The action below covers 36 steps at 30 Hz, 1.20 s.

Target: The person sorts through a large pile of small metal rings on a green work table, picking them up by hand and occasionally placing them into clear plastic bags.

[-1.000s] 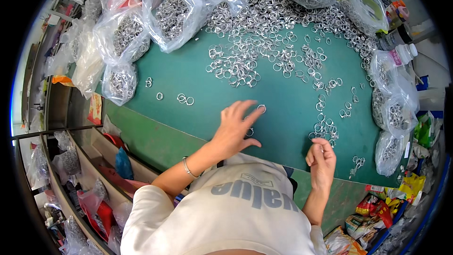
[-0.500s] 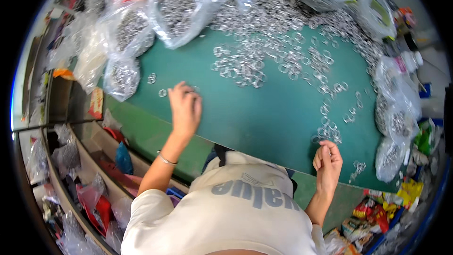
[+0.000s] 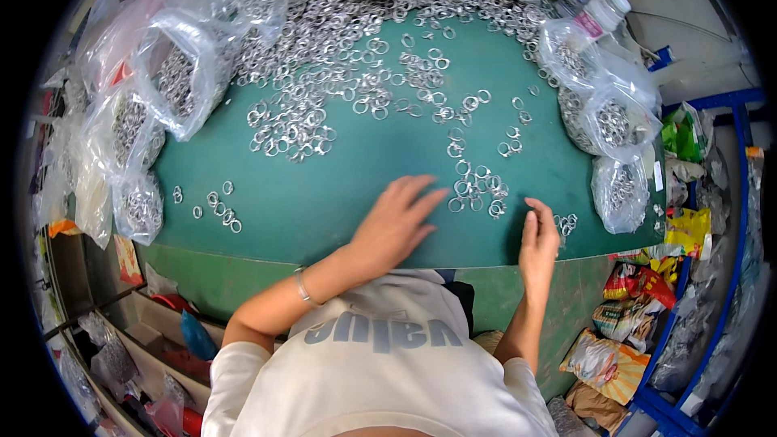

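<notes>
My left hand (image 3: 396, 222), slightly blurred, hovers over the green table mat (image 3: 356, 186) with its fingers spread and nothing visible in them. Just beyond its fingertips lies a small cluster of silvery metal rings (image 3: 479, 186). My right hand (image 3: 540, 236) is by the near edge, right of that cluster. Its fingers are loosely bent, the thumb a little apart, and I see nothing between them. A smaller clump of rings (image 3: 568, 224) lies close beside it, partly hidden. Off to the left, several separate rings (image 3: 220, 208) lie on the mat.
A large heap of rings (image 3: 324, 40) spreads along the far side. Clear plastic bags of rings (image 3: 174, 73) line the left, and more bags (image 3: 611, 121) the right. A white-capped bottle (image 3: 603, 14) stands far right. Snack packets (image 3: 607, 360) fill a blue rack at lower right.
My left hand has swung from the table's left side to the right, uncovering several rings there. My right hand's pinched fingers have loosened. The whole view has turned.
</notes>
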Available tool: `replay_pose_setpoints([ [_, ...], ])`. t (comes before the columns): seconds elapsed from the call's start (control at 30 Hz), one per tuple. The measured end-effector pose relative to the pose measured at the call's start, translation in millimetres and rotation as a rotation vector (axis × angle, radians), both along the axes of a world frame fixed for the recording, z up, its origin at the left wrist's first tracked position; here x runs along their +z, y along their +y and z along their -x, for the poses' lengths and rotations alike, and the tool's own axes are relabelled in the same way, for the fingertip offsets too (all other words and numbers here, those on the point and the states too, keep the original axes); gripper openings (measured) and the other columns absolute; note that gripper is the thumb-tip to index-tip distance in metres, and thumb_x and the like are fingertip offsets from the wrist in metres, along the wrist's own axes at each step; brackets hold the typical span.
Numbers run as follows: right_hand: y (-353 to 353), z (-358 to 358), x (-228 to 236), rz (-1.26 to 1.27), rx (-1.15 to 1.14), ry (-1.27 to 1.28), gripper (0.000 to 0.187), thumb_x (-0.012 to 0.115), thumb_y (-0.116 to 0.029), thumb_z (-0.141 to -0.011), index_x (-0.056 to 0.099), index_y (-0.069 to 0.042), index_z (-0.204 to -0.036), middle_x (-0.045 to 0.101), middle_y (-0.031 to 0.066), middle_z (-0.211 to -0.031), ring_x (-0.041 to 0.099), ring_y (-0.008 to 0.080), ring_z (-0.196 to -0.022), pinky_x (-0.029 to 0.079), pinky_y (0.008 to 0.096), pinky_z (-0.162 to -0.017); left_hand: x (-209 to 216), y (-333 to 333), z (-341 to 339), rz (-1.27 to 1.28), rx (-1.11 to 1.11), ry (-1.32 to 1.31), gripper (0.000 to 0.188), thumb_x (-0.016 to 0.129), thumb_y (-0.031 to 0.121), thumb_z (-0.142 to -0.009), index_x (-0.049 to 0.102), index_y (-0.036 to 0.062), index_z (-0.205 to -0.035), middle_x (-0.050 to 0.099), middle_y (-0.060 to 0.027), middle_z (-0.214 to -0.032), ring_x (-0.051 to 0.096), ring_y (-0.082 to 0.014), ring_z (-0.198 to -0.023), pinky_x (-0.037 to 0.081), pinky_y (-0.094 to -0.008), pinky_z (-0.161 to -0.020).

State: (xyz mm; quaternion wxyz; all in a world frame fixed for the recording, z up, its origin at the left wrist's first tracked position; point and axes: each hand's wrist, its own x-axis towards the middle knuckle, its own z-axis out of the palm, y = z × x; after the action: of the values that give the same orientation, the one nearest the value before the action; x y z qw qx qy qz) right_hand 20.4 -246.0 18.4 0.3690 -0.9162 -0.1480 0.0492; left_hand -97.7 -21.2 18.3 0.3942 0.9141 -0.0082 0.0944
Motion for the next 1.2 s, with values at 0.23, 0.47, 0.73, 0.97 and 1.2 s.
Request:
replay_pose_setpoints([
  [0.23,37.7,7.2,0.4,0.235,0.194,-0.027,0.021,0.052,-0.011,-0.091,0.052,-0.001,-0.11,0.061,0.0233,-0.101,0.061,0.0438,-0.079,0.047,0.051,-0.065,-23.2,-28.4,-66.3,-0.209,-0.154,-0.006,0.073,0.077,0.017,-0.069,0.044,0.0105,-0.133,0.039,-0.0144,-0.138,0.036,-0.0341,-0.127,0.034,-0.046,-0.093],
  [0.47,26.7,-5.1,5.8,-0.099,0.437,0.205,0.018,0.057,-0.007,-0.088,0.056,-0.002,-0.105,0.06,0.0184,-0.093,0.062,0.0343,-0.076,0.048,0.0421,-0.066,-6.0,-5.8,-22.6,0.102,-0.035,-0.004,0.056,0.072,0.003,-0.074,0.051,0.0066,-0.125,0.045,-0.0132,-0.133,0.044,-0.0349,-0.12,0.039,-0.0424,-0.096],
  [0.73,19.7,-23.0,-3.3,-0.262,0.244,0.31,0.03,0.056,0.011,-0.08,0.058,0.001,-0.109,0.054,0.0104,-0.086,0.053,0.0207,-0.069,0.045,0.0302,-0.063,-7.2,-10.3,-36.4,0.105,0.011,0.021,0.05,0.069,0.012,-0.079,0.05,0.0039,-0.125,0.049,-0.014,-0.124,0.046,-0.0325,-0.112,0.037,-0.04,-0.093],
  [0.97,23.7,-5.9,1.7,-0.236,0.44,0.192,0.025,0.061,0.01,-0.078,0.062,0.002,-0.101,0.058,0.0113,-0.084,0.058,0.0213,-0.071,0.047,0.0301,-0.064,-11.7,-9.1,-37.9,0.137,0.114,-0.013,0.045,0.066,0.003,-0.079,0.053,0.0039,-0.122,0.054,-0.0148,-0.119,0.05,-0.0336,-0.109,0.039,-0.0413,-0.094],
  [1.2,51.3,-41.9,5.8,-0.18,0.316,0.019,0.023,0.064,0.004,-0.078,0.063,-0.002,-0.1,0.056,0.0099,-0.087,0.055,0.0241,-0.073,0.044,0.0324,-0.061,-7.6,8.6,-73.0,-0.086,0.196,0.017,0.044,0.072,0.008,-0.075,0.055,0.0058,-0.116,0.054,-0.0117,-0.104,0.051,-0.0303,-0.098,0.038,-0.0393,-0.086],
])
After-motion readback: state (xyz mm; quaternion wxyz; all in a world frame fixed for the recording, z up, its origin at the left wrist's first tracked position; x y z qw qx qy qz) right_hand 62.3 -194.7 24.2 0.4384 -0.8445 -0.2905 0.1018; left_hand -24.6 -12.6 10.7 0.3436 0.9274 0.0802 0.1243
